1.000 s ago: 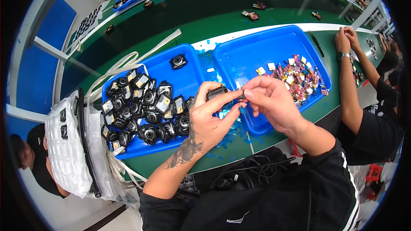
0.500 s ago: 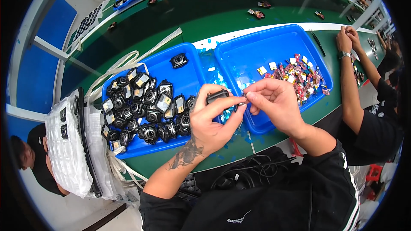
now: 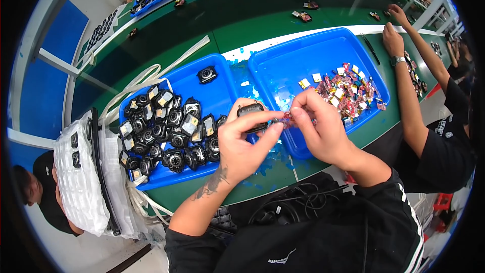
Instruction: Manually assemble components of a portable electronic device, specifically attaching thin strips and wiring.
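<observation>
Drawn slightly closer together than half a second ago, with small black device pinched in left hand and red-tipped piece nipped by right hand fingertips, just above blue tray: slack grip likely drops piece among loose parts.

Green bench with blue trays

The scene is brightly and evenly lit from overhead. A white glare patch is reflected on the glossy green work table at the far right, and softer sheen is seen on the shiny blue plastic tray. Shadows are faint and short. Strong fisheye bending is seen toward the rim, which is closed by a black border. Far edges are slightly blurred.
</observation>
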`<control>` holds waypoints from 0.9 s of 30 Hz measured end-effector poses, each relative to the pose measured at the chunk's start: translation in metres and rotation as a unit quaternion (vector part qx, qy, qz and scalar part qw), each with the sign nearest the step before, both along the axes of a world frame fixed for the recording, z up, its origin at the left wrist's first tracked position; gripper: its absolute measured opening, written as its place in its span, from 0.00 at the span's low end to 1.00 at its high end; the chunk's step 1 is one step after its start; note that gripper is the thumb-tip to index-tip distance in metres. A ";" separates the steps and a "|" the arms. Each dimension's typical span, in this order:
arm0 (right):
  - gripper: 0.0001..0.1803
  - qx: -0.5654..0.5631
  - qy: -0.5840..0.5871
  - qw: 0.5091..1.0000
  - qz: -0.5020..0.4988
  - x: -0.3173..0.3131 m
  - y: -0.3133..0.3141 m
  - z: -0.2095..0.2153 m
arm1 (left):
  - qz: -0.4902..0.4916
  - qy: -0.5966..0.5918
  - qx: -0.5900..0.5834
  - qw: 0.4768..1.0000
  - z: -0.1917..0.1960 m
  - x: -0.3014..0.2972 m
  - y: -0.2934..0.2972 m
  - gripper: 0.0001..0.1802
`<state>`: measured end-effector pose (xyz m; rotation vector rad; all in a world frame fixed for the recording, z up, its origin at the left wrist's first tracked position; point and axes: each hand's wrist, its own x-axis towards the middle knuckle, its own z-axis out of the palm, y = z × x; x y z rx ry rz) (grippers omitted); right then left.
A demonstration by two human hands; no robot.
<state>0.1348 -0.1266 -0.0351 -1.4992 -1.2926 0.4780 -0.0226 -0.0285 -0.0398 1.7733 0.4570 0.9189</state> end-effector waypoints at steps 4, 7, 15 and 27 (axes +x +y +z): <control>0.04 -0.057 0.100 0.993 0.022 0.002 -0.003 0.002 | -0.064 -0.071 -0.201 0.975 -0.008 0.001 0.004 0.08; 0.04 -0.075 0.116 0.990 0.020 0.001 -0.003 0.003 | -0.096 -0.088 -0.279 0.951 -0.007 0.000 0.006 0.08; 0.04 -0.029 -0.028 0.999 0.000 0.004 0.001 0.011 | 0.053 0.010 0.191 0.980 -0.003 0.000 -0.004 0.13; 0.09 -0.074 -0.302 0.942 -0.127 0.051 -0.009 0.024 | -0.014 -0.050 -0.265 0.963 -0.010 0.007 0.000 0.08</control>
